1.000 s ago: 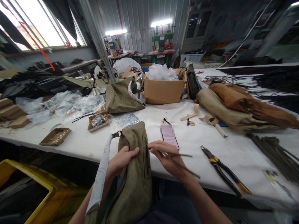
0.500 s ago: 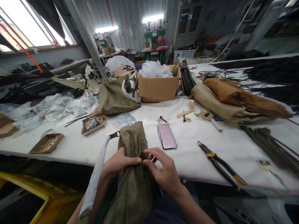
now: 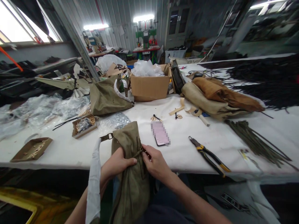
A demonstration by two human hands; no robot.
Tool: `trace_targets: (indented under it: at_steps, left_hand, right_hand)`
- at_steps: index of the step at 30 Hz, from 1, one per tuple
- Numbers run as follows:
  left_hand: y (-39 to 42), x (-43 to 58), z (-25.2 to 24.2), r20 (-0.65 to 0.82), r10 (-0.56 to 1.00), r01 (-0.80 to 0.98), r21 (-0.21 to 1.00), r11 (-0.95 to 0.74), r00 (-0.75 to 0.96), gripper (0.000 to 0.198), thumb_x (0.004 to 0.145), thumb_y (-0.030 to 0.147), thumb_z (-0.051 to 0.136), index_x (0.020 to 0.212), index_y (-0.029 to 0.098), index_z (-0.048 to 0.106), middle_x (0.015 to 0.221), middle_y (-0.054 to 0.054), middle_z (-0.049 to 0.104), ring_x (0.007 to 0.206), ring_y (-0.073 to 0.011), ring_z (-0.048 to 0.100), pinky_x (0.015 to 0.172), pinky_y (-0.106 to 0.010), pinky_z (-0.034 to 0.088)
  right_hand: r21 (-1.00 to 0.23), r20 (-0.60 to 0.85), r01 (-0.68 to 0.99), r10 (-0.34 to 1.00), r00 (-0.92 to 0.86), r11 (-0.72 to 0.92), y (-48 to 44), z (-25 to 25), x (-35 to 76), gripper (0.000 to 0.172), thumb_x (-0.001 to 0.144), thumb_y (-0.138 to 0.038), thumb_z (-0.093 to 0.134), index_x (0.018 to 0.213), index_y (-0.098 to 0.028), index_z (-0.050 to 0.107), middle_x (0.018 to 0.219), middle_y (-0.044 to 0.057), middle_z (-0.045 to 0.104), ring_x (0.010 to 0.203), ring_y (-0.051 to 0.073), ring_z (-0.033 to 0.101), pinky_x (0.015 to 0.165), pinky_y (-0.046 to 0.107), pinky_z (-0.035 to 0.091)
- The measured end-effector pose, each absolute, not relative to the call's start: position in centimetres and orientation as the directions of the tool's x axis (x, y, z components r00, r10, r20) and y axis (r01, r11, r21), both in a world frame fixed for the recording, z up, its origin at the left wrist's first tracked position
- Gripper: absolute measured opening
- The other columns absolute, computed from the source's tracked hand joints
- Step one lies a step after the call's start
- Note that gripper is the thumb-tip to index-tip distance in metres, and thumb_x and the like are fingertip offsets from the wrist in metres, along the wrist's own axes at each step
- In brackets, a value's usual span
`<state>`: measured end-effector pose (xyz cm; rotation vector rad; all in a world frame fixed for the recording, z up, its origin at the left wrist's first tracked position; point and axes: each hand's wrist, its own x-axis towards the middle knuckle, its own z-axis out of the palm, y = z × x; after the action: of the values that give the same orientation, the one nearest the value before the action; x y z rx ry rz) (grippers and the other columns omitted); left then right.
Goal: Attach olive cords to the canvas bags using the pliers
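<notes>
An olive-green handbag (image 3: 130, 186) hangs over the table's front edge, its upper part lying on the tabletop. My left hand (image 3: 119, 161) grips its side, thumb pressed on the front and fingers hidden behind the fabric. My right hand (image 3: 153, 160) is closed at the bag's zipped pocket, thumb and fingers pinching the small brass zipper pull (image 3: 141, 149). A strap wrapped in white paper (image 3: 94, 180) runs from a buckle on the bag down over my left forearm.
On the white table (image 3: 173, 158) are a phone (image 3: 160, 133), black-and-yellow pliers (image 3: 207, 155), trays of metal fittings (image 3: 32, 148), olive straps (image 3: 254, 141) and folded leather (image 3: 210, 96). Behind stand another olive bag (image 3: 107, 98) and a cardboard box (image 3: 149, 87).
My right hand has moved up along the zipped pocket and closed its fingers on the pull. The left hand keeps its grip. The view has turned slightly right.
</notes>
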<state>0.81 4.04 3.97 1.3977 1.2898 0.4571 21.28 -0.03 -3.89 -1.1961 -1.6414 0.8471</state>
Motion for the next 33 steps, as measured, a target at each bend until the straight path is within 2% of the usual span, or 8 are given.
trace_targets:
  at_steps: [5,7,11,15,21,25,28,33]
  left_hand:
    - [3.8,2.1,4.3,-0.363,0.868,0.525,0.838,0.147,0.337,0.066,0.070,0.031,0.086,0.132,0.011,0.073,0.139,-0.016,0.076,0.137,-0.0416,0.067,0.121,-0.049,0.052]
    - [3.6,2.0,4.6,-0.383,0.862,0.519,0.837,0.172,0.331,0.064,0.070,0.032,0.086,0.129,0.012,0.073,0.135,-0.015,0.079,0.134,-0.0420,0.069,0.118,-0.049,0.055]
    - [3.4,0.6,4.7,-0.476,0.839,0.528,0.799,0.288,0.263,0.054,0.069,0.037,0.088,0.116,0.013,0.074,0.118,-0.016,0.083,0.120,-0.0431,0.076,0.105,-0.050,0.063]
    - [3.5,-0.3,4.0,-0.532,0.807,0.483,0.794,0.369,0.257,0.057,0.068,0.040,0.092,0.114,0.014,0.072,0.116,-0.015,0.083,0.116,-0.0423,0.077,0.098,-0.048,0.065]
    - [4.2,0.8,3.4,-0.456,0.832,0.448,0.844,0.293,0.315,0.065,0.065,0.035,0.094,0.122,0.016,0.070,0.131,-0.014,0.080,0.128,-0.0409,0.073,0.111,-0.046,0.060]
    - [4.1,0.6,3.2,-0.489,0.805,0.459,0.831,0.314,0.335,0.058,0.069,0.038,0.093,0.118,0.014,0.073,0.128,-0.016,0.081,0.127,-0.0420,0.073,0.107,-0.047,0.061]
    - [4.0,0.4,3.3,-0.481,0.807,0.447,0.839,0.310,0.342,0.064,0.069,0.039,0.094,0.123,0.013,0.073,0.132,-0.016,0.079,0.129,-0.0415,0.072,0.108,-0.047,0.061]
    - [4.0,0.5,3.8,-0.473,0.796,0.434,0.850,0.299,0.378,0.067,0.071,0.038,0.093,0.128,0.013,0.072,0.137,-0.017,0.078,0.131,-0.0397,0.071,0.111,-0.046,0.059]
  right_hand:
    - [-0.561,0.071,0.712,0.881,-0.467,0.423,1.9,-0.8,24.3,0.035,0.097,-0.014,0.063,0.130,-0.016,0.074,0.099,0.012,0.080,0.086,0.027,0.074,0.077,0.033,0.052]
    - [-0.580,0.078,0.698,0.881,-0.466,0.420,1.7,0.1,26.2,0.027,0.101,-0.026,0.068,0.126,-0.023,0.078,0.103,0.010,0.082,0.089,0.027,0.075,0.081,0.033,0.053]
    - [-0.562,0.244,0.819,0.969,0.031,0.115,-2.0,-0.9,33.7,0.042,0.106,-0.048,0.066,0.139,-0.023,0.071,0.129,0.015,0.075,0.111,0.031,0.071,0.098,0.043,0.054]
    - [-0.125,0.036,0.872,0.876,0.481,-0.474,-7.1,-4.3,43.3,0.086,0.083,-0.075,0.077,0.144,-0.015,0.064,0.127,0.027,0.066,0.116,0.049,0.064,0.091,0.059,0.053]
    - [-0.397,0.012,0.826,0.898,0.439,-0.399,-9.5,-5.8,45.7,0.057,0.101,-0.068,0.043,0.115,-0.018,0.069,0.106,0.016,0.069,0.100,0.036,0.066,0.088,0.048,0.051]
    - [-0.931,-0.179,0.202,0.863,0.473,-0.304,-9.6,-3.8,39.8,0.056,0.093,-0.074,0.068,0.114,-0.021,0.067,0.091,0.007,0.066,0.082,0.026,0.062,0.076,0.039,0.052]
    - [-0.945,-0.302,-0.198,0.925,0.230,-0.259,-10.5,-2.3,33.6,0.057,0.093,-0.072,0.076,0.120,-0.022,0.070,0.102,0.009,0.072,0.096,0.027,0.067,0.087,0.038,0.056]
    - [-0.837,-0.458,-0.168,0.835,-0.304,-0.521,-12.1,-1.8,25.7,0.062,0.096,-0.077,0.071,0.117,-0.020,0.077,0.107,0.012,0.076,0.073,0.017,0.059,0.061,0.027,0.052]
